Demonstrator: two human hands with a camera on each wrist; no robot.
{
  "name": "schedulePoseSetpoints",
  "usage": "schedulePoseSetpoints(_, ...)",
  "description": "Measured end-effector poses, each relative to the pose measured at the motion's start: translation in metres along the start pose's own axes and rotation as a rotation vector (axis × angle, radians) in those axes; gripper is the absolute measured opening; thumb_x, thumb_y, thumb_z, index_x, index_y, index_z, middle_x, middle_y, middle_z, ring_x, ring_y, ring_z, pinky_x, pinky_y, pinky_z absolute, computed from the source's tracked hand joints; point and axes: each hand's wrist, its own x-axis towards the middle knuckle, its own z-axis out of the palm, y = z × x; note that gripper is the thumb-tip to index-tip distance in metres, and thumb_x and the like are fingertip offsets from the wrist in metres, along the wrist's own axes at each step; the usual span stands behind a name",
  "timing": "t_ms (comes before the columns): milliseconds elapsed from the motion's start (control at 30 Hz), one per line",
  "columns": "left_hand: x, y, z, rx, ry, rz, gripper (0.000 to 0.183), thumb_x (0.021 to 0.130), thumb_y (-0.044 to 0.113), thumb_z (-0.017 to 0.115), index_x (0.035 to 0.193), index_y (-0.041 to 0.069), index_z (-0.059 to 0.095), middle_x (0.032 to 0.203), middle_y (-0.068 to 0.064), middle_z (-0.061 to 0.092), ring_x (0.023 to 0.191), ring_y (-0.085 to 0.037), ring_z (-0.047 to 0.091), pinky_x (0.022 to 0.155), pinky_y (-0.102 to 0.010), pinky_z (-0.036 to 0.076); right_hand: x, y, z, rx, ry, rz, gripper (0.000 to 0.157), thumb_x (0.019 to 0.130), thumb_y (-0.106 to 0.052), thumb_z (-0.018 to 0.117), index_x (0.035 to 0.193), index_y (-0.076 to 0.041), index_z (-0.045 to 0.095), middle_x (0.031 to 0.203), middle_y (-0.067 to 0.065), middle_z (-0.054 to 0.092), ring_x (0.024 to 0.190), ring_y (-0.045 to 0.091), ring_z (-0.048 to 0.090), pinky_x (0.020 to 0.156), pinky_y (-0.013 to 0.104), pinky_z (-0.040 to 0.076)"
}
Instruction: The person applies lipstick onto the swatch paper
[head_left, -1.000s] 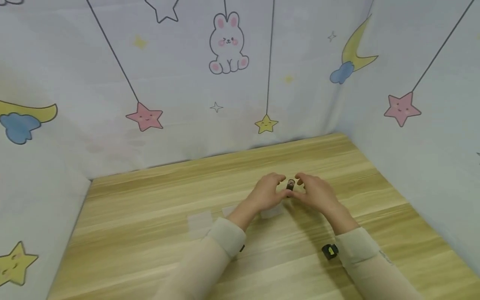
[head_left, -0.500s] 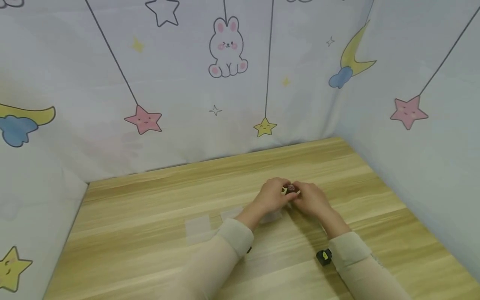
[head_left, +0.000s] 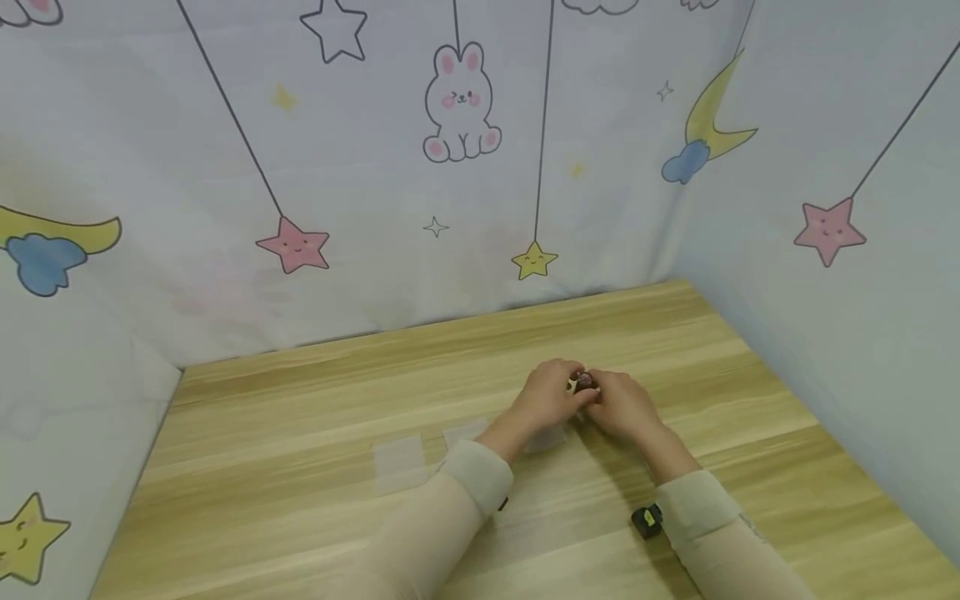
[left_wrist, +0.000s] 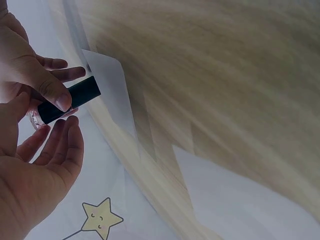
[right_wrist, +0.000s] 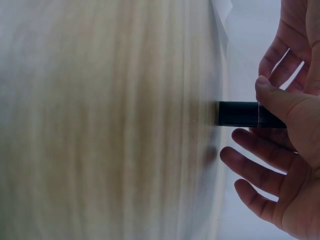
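Note:
A small dark tube (head_left: pixel 583 381) with a clear, pinkish end (left_wrist: pixel 36 118) stands roughly upright between both hands, its dark end toward the wooden table. My right hand (head_left: pixel 626 404) pinches the dark body; in the right wrist view its thumb (right_wrist: pixel 275 97) lies across the tube and the other fingers spread beneath. My left hand (head_left: pixel 545 396) is at the clear end, with thumb and forefinger around it in the left wrist view and its other fingers bent beside the tube. Part of the tube is hidden behind the fingers.
Several pale, thin squares lie on the wooden table (head_left: pixel 300 417), including a left square (head_left: pixel 399 464) and a middle square (head_left: pixel 463 432). A printed cloth wall (head_left: pixel 375 183) rises along the back edge, with more cloth at both sides. A black wrist device (head_left: pixel 647 521) sits by the right sleeve.
The fingers of both hands, spread apart around the tube a second ago, have closed in on it. Over the last half second the hands have barely moved.

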Motion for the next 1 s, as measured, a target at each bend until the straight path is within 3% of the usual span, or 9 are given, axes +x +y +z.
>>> schedulePoseSetpoints(267, -0.003, -0.003, -0.001, -0.026, 0.012, -0.001, 0.024, 0.099, 0.032, 0.068, 0.114, 0.013, 0.072, 0.108, -0.002, 0.07, 0.1, -0.02, 0.066, 0.081, -0.023, 0.051, 0.002, -0.004, 0.002, 0.005, 0.026, -0.05, 0.027, 0.082, -0.009, 0.071, 0.106, 0.003, 0.071, 0.091, 0.017, 0.073, 0.084, 0.04, 0.069, 0.072, 0.056, 0.053)
schedulePoseSetpoints(500, -0.006, -0.005, -0.003, -0.061, 0.021, -0.018, 0.018, 0.102, 0.026, 0.064, 0.111, 0.013, 0.072, 0.109, -0.001, 0.071, 0.095, -0.014, 0.066, 0.082, -0.024, 0.051, 0.002, -0.007, 0.002, 0.026, 0.035, -0.062, 0.018, 0.087, -0.013, 0.073, 0.1, 0.0, 0.072, 0.082, 0.011, 0.071, 0.07, 0.024, 0.064, 0.065, 0.047, 0.052)
schedulePoseSetpoints(733, -0.012, -0.009, -0.005, -0.098, 0.036, -0.027, 0.02, 0.103, 0.024, 0.063, 0.115, 0.011, 0.072, 0.109, -0.003, 0.071, 0.092, -0.015, 0.068, 0.08, -0.022, 0.051, 0.0, -0.009, 0.004, 0.049, 0.01, -0.045, 0.019, 0.091, -0.016, 0.073, 0.104, -0.002, 0.072, 0.09, 0.014, 0.074, 0.078, 0.026, 0.071, 0.069, 0.047, 0.056)
schedulePoseSetpoints(1000, -0.024, -0.016, -0.019, -0.14, 0.118, -0.031, 0.024, 0.103, 0.025, 0.063, 0.118, 0.01, 0.072, 0.11, -0.001, 0.072, 0.094, -0.014, 0.067, 0.081, -0.024, 0.053, 0.003, -0.021, 0.002, 0.097, 0.038, -0.089, 0.023, 0.095, -0.023, 0.073, 0.111, -0.008, 0.073, 0.104, 0.012, 0.075, 0.082, 0.025, 0.072, 0.071, 0.046, 0.057)
